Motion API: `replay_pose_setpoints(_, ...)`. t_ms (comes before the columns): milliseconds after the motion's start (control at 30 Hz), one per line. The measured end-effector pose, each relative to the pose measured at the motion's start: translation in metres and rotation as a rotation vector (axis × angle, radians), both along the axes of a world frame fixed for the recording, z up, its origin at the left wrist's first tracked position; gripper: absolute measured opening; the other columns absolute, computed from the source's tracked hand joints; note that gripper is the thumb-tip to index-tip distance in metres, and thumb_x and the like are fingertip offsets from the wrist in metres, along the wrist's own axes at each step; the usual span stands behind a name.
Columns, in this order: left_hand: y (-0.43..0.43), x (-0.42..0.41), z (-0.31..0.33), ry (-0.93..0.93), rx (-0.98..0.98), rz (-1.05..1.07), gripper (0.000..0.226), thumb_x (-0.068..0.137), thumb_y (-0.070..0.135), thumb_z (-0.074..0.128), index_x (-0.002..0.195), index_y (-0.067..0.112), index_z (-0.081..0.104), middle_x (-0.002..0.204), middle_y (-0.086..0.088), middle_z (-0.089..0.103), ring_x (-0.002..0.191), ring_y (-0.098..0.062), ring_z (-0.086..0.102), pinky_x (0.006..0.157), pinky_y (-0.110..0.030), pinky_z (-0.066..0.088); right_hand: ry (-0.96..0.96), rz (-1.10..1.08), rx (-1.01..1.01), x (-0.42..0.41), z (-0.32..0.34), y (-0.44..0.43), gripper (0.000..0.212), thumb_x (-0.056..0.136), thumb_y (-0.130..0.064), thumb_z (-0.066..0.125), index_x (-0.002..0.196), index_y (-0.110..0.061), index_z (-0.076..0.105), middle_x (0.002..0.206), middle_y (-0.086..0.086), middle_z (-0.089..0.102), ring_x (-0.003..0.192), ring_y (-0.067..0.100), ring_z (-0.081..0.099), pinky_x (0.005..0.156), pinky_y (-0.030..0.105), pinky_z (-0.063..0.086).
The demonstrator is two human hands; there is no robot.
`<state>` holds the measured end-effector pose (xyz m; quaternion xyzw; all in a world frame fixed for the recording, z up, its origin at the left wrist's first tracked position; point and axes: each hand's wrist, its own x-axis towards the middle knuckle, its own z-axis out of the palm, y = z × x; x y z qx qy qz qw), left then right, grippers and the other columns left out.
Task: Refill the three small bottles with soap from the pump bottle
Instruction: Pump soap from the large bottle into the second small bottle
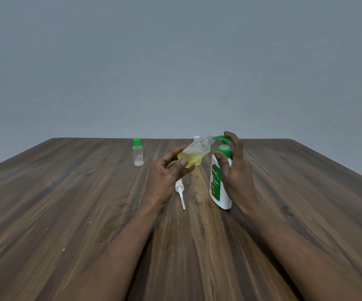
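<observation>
Head view: the left grip (167,170) holds a tilted, uncapped small bottle (197,152), part full of yellow soap (190,159), its mouth at the spout of the pump bottle (218,187) standing mid-counter (67,213). The right grip (234,170) clasps the pump bottle, fingers over its head. A green-capped small bottle (138,152) stands near the far edge.

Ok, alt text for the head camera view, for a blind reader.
A left hand tilts an uncapped small bottle, partly full of yellow soap, mouth at the nozzle of a Dettol pump bottle, whose pump head the right hand grips. A white dispenser top lies on the wooden table; a green-capped small bottle stands farther left.
</observation>
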<state>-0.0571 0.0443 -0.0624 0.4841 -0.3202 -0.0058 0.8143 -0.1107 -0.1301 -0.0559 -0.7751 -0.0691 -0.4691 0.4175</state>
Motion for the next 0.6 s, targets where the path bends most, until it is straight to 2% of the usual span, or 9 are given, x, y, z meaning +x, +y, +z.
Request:
replay_pose_setpoints(100, 0.0000, 0.0010, 0.0002, -0.005, 0.002, -0.003, 0.034, 0.089, 0.014, 0.068, 0.123, 0.017, 0.070, 0.116, -0.006, 0.076, 0.112, -0.029, 0.071, 0.087, -0.030, 0.059, 0.001, -0.003, -0.018, 0.0009, -0.0015, -0.0005, 0.044, 0.100, -0.040, 0.050, 0.141, -0.041, 0.033, 0.112, -0.042, 0.056, 0.093, -0.015, 0.061, 0.070, 0.000, 0.040)
replay_pose_setpoints(200, -0.0002, 0.0022, -0.0006, 0.005, -0.002, -0.001, 0.035, 0.090, 0.013, 0.069, 0.124, 0.016, 0.070, 0.115, -0.006, 0.076, 0.111, -0.027, 0.071, 0.087, -0.030, 0.059, -0.013, -0.010, -0.027, 0.0020, -0.0023, -0.0015, 0.044, 0.101, -0.034, 0.052, 0.142, -0.035, 0.034, 0.114, -0.047, 0.050, 0.094, -0.019, 0.058, 0.071, -0.002, 0.039)
replay_pose_setpoints(267, -0.0005, 0.0026, -0.0013, 0.003, 0.014, 0.007, 0.040, 0.088, 0.016, 0.069, 0.128, 0.013, 0.069, 0.115, -0.007, 0.075, 0.112, -0.028, 0.071, 0.088, -0.031, 0.059, -0.018, -0.022, -0.032, 0.0022, -0.0027, -0.0018, 0.042, 0.101, -0.034, 0.052, 0.139, -0.034, 0.035, 0.113, -0.044, 0.052, 0.093, -0.017, 0.058, 0.072, -0.002, 0.039)
replay_pose_setpoints(400, -0.0006, 0.0037, -0.0029, -0.014, 0.039, 0.016, 0.045, 0.088, 0.016, 0.068, 0.132, 0.007, 0.064, 0.120, -0.012, 0.073, 0.115, -0.030, 0.069, 0.090, -0.034, 0.059, -0.008, -0.039, -0.005, 0.0029, -0.0043, -0.0024, 0.037, 0.098, -0.042, 0.052, 0.132, -0.037, 0.037, 0.102, -0.027, 0.061, 0.089, -0.012, 0.062, 0.070, 0.003, 0.042)
replay_pose_setpoints(600, -0.0009, 0.0023, -0.0027, -0.010, 0.040, 0.002, 0.039, 0.092, 0.010, 0.067, 0.131, 0.009, 0.066, 0.118, -0.008, 0.075, 0.114, -0.027, 0.070, 0.089, -0.032, 0.059, 0.000, 0.001, 0.006, 0.0036, -0.0037, -0.0036, 0.041, 0.099, -0.036, 0.054, 0.136, -0.037, 0.036, 0.108, -0.022, 0.063, 0.094, -0.007, 0.064, 0.073, 0.004, 0.043)
